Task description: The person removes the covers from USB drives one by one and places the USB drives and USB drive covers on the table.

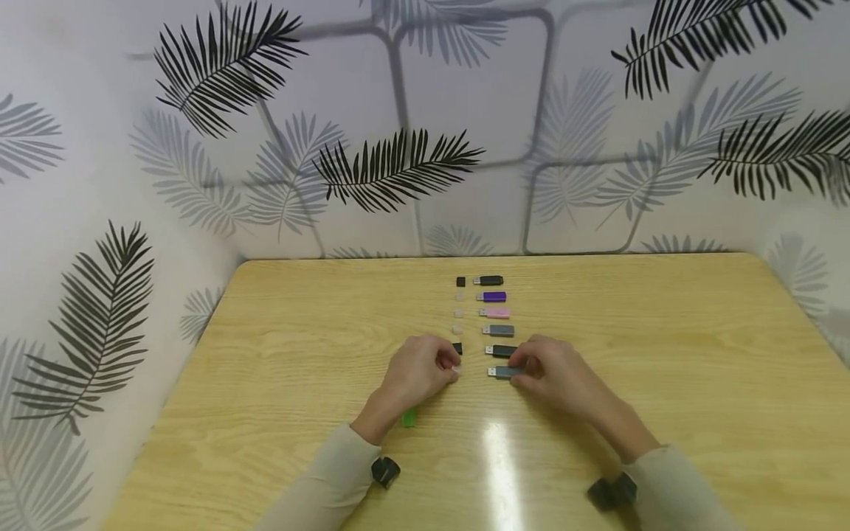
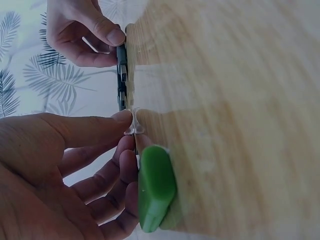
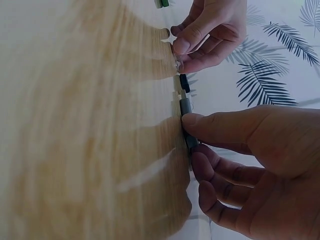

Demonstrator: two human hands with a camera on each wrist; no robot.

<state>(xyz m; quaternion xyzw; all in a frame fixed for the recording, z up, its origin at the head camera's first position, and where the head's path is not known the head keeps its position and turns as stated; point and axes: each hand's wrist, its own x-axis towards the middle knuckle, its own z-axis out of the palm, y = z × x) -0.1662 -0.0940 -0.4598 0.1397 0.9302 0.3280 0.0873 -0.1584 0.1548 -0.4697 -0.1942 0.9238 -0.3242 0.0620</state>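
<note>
My left hand (image 1: 418,366) pinches a small clear cap (image 2: 135,124) between thumb and index finger at the table's surface. My right hand (image 1: 556,374) grips the back end of a grey USB stick (image 1: 502,373), whose metal plug points left towards the cap. Just above that stick lies a black USB stick (image 1: 498,352), close to the right fingertips. A black cap (image 1: 457,347) sits right beside the left fingers. Under the left wrist lies a green USB stick (image 2: 157,187), partly covered by the forearm in the head view.
Farther back, a column of USB sticks continues: grey (image 1: 499,330), pink (image 1: 496,313), purple (image 1: 493,297) and black (image 1: 491,280). Left of them stand several caps, including a black one (image 1: 461,282) and clear ones. The wooden table (image 1: 299,317) meets a leaf-patterned wall behind.
</note>
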